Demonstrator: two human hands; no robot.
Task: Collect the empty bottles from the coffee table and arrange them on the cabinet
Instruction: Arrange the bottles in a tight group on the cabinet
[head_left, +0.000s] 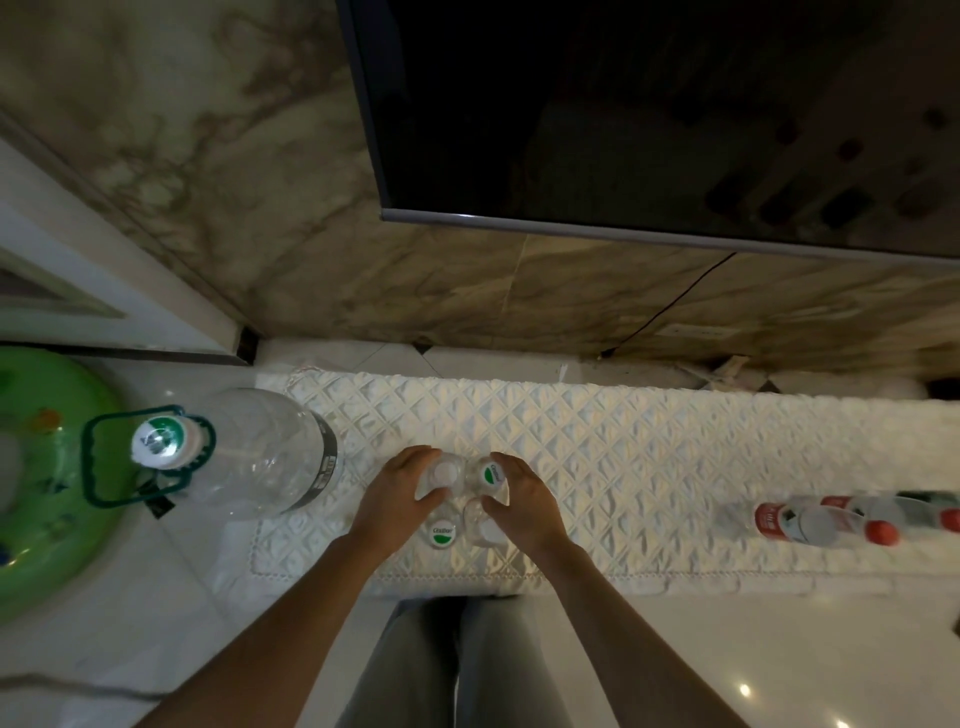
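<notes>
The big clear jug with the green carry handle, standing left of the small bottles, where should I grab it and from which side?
Take the large clear plastic jug by its green loop handle at the neck, from above: the jug stands upright, the body is wide, and the handle is exposed.

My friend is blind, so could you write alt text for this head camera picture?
Seen from above, a person's left hand and right hand press together four small clear bottles standing on a white quilted cloth covering a cabinet. A large empty jug stands left, red-capped bottles right, a dark TV above.
</notes>
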